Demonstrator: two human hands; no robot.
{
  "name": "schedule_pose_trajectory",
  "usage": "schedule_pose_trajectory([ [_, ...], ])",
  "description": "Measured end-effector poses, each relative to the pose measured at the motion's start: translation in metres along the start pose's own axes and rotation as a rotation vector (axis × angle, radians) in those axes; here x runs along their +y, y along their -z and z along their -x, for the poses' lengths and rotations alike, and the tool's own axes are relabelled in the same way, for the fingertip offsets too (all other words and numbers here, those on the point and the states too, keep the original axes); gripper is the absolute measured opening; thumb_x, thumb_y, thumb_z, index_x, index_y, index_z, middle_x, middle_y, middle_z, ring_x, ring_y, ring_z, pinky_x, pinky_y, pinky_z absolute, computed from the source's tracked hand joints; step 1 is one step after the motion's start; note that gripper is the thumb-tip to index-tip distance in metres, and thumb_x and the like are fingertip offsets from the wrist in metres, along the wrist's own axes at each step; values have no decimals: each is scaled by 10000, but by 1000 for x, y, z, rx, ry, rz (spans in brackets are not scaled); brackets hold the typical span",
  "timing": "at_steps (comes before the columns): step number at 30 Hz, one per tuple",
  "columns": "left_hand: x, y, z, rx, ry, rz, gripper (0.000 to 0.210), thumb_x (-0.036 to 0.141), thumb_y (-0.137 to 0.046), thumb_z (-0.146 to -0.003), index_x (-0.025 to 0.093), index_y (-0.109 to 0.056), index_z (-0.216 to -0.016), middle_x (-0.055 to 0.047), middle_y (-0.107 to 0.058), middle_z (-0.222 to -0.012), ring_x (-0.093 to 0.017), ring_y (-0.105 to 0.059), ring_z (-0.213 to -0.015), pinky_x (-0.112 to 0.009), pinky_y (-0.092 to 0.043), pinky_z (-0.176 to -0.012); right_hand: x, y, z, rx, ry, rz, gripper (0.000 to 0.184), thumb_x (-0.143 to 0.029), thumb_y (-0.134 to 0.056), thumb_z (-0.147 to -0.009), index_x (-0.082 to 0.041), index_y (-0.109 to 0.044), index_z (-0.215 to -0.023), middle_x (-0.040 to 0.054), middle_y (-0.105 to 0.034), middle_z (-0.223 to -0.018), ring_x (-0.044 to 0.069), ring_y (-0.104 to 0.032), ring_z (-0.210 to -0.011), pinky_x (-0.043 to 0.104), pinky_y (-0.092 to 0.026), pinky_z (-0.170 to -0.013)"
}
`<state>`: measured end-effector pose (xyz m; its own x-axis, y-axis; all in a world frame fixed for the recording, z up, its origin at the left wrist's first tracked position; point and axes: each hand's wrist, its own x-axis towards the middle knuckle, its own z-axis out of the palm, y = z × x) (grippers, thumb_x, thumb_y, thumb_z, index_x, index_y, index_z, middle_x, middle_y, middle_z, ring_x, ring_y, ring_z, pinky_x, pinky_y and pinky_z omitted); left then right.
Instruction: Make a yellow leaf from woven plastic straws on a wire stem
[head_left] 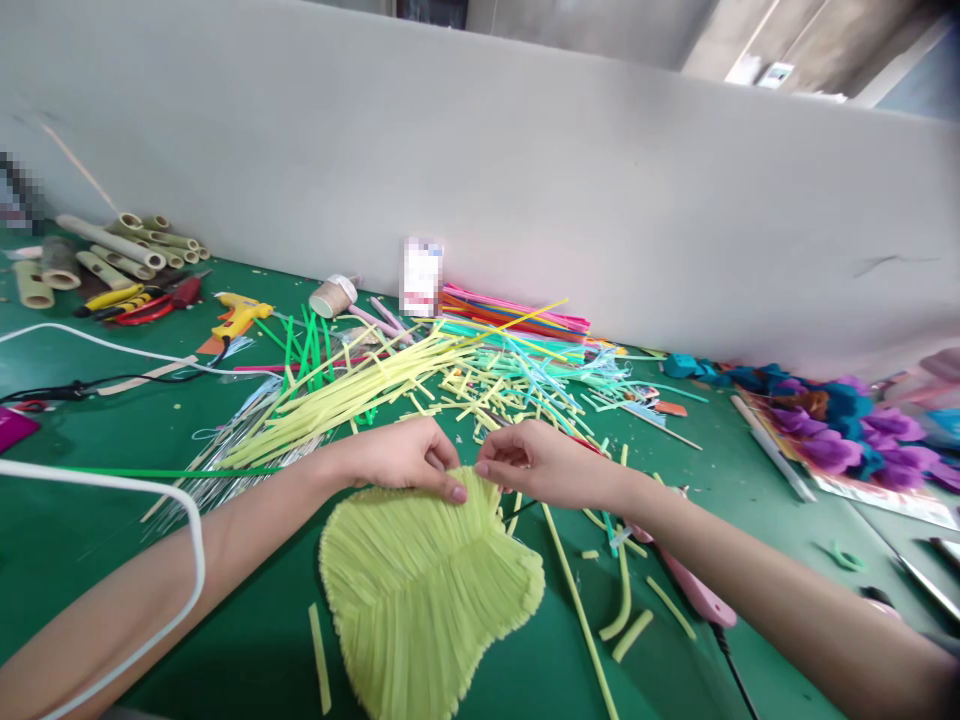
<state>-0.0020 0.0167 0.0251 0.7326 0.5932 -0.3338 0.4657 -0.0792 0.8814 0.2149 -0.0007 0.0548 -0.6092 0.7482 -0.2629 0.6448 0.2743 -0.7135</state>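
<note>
Your left hand (405, 457) and right hand (529, 462) both pinch the far edge of the yellow-green straw leaf (424, 590), fingers closed on it. The leaf lies flat on the green counter (247, 640), just in front of the loose straw pile (420, 385).

Loose straws (420, 385) crowd the bench (90, 420) just beyond the hands. Bare green stretches lie at near left. A pink tool (694, 590) and straw bits (634, 635) block the near right.

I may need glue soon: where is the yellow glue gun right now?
In the head view the yellow glue gun lies far left on the green table, between the red-handled pliers and the tape roll, well beyond the left hand.
</note>
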Motion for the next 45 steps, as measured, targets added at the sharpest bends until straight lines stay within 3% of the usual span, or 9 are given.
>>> schedule_pose_trajectory([
  [7, -2, 0, 0, -24, -6, 0, 492, 570, -743, -658, 192, -445, -555, 69, -248, -517, -89, -200, -482, -275, -110, -446, 3, -5, -1, 27, 103, 83, 181, -265, -545, -872, -154, -653, -780, -5, -610, -668, 109, -512, -584, 230, -401, -573],
  [13, -5, 1, -2, -61, 3, 7, 483, 604, -727, -671, 185, -503, -580, 71, -279, -501, -90, -205, -471, -280, -117, -440, 8, 4, 3, -83, -66, -136, 298, -437, -605, -865, -152, -667, -802, 39, -701, -726, 161, -651, -673, 262, -499, -634],
  [17, -4, 2, -1, -61, 14, 11, 462, 603, -730, -668, 179, -560, -602, 74, -280, -494, -92, -203, -466, -285, -118, -440, 13, 8, 3, -123, -85, -223, 318, -476, -673, -810, -159, -667, -840, 43, -714, -766, 177, -671, -718, 282, -530, -673],
  [22, -2, 1, -1, -29, 36, 19, 496, 627, -734, -639, 179, -531, -577, 69, -309, -497, -87, -209, -463, -280, -122, -444, 13, 2, -1, -81, -25, -153, 242, -409, -645, -837, -167, -658, -825, 9, -686, -714, 152, -641, -664, 243, -475, -603],
  [28, -7, 1, -3, -38, 15, 30, 505, 615, -747, -630, 187, -488, -559, 75, -276, -484, -86, -199, -458, -285, -108, -444, 10, -6, -1, 30, 62, 125, 196, -294, -551, -889, -154, -666, -814, 6, -647, -660, 116, -528, -564, 230, -383, -542],
  [35, -10, 4, -6, -37, 8, 40, 527, 595, -745, -650, 198, -410, -561, 81, -251, -500, -85, -188, -471, -286, -108, -457, 5, 5, 6, -11, -10, 112, 307, -375, -481, -946, -167, -687, -855, 42, -730, -799, 154, -631, -671, 252, -436, -604],
  [38, -11, 4, -6, -19, -8, 86, 468, 552, -752, -665, 189, -459, -621, 83, -302, -526, -82, -252, -480, -256, -150, -468, -1, 11, 18, 163, 26, 185, 289, -365, -455, -964, -194, -683, -913, 38, -731, -843, 163, -645, -715, 259, -448, -629],
  [42, -14, 5, -6, -72, 67, 350, 357, 431, -736, -709, 186, -567, -907, 18, -613, -780, -122, -536, -627, -213, -351, -562, -3, 11, 50, 525, 67, 346, 217, -344, -457, -968, -230, -639, -998, 50, -720, -915, 178, -650, -759, 273, -466, -661],
  [45, -17, 7, -5, -92, 135, 464, 346, 309, -721, -704, 186, -565, -987, -19, -665, -892, -134, -598, -660, -226, -410, -597, 10, -1, 81, 713, -46, 424, 192, -383, -461, -966, -240, -589, -968, 46, -686, -815, 172, -630, -666, 270, -461, -594],
])
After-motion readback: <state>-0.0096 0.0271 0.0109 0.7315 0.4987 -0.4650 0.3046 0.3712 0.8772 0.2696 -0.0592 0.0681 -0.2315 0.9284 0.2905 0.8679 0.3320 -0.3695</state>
